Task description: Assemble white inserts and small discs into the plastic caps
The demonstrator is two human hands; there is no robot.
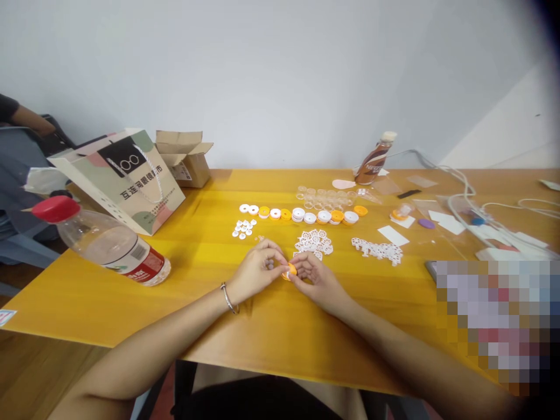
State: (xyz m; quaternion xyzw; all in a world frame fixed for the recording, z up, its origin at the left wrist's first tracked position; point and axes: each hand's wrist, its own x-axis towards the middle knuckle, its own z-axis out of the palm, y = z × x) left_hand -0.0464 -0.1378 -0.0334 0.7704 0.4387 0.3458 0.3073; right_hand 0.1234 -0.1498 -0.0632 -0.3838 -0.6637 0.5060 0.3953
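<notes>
Between my two hands, low over the table (245, 326), is a small round orange plastic piece (289, 271) with something pale at its middle. The fingers of my left hand (261, 265) pinch it from the left. My right hand (317, 280) closes on its right side with thumb and fingers. Just beyond lie a heap of white lattice-like plastic pieces (313, 242) and a group of small white discs (244, 228). A row of orange and white round caps (298, 215) stretches across behind them, with clear plastic cups (326, 198) further back.
At left stand a large clear bottle with a red cap (109, 245), a paper bag (131, 181) and an open cardboard box (186, 160). More white lattice pieces (378, 251), a brown drink bottle (374, 160), white cards (394, 235) and cables (464, 181) lie right. Another person's arm (32, 119) shows far left.
</notes>
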